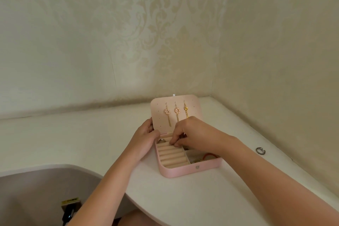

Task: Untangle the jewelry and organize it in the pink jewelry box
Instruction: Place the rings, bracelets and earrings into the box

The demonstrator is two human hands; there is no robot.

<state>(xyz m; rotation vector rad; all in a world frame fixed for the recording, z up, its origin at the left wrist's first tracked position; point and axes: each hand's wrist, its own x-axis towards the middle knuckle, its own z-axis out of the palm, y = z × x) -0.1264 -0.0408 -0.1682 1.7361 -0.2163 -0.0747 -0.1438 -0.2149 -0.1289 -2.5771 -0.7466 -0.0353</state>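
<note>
Open pink jewelry box [183, 173], bench [183, 200] room at 6 o'clock; left grip [146, 135] clasps its 9 o'clock edge; right grip [190, 134] curled on ring rolls [172, 158], pinch indiscernible.

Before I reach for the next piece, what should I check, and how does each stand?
1. Pink jewelry box open, lid upright: ok.
2. Left hand grips the box's left side: ok.
3. Three earrings hang on the lid: ok.
4. Right hand fingers at the ring rolls; whether they hold anything: cannot tell.
5. Silver ring lies on the table, outside the box: not ok.
</note>
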